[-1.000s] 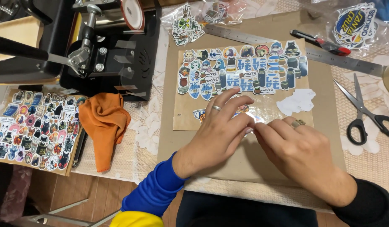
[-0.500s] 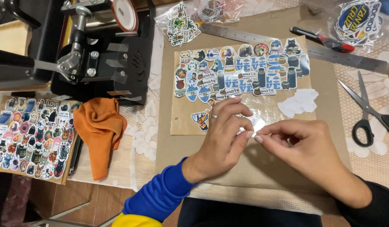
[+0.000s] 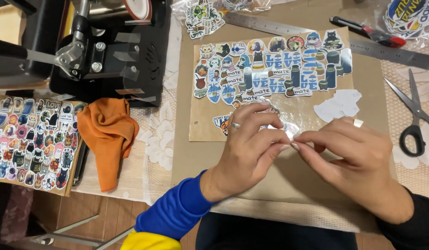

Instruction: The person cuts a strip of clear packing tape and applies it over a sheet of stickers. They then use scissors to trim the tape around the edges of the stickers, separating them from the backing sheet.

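Head view: my left hand [image 3: 251, 148] and right hand [image 3: 353, 159] meet fingertip to fingertip over the brown board [image 3: 288, 185] on the bench. Both are pinching a small clear sticker piece [image 3: 291, 132]; left thumb and forefinger closed on it, right fingertips pressed together on its edge. Can't tell what's printed on the piece, it's glossy and mostly hidden by my fingers.

Just beyond my hands: tan card [image 3: 205, 120] covered with cut stickers [image 3: 270, 69], blue lettering, cats, flasks. A white backing scrap [image 3: 339, 104] lies just past my right hand, touching the card's lower right corner.

Right of my right hand: black-handled scissors [image 3: 411, 118], well apart. Farther out past the card: steel ruler [image 3: 344, 44] and a red-black knife [image 3: 367, 31].

Left of my left hand: orange cloth [image 3: 108, 134] on the lace bench cover, then a sticker-covered sheet [image 3: 29, 139] at the bench edge. Black press machine [image 3: 108, 51] sits beyond the cloth.

Ring on each hand. Blue sleeve on my left arm, dark sleeve on my right.
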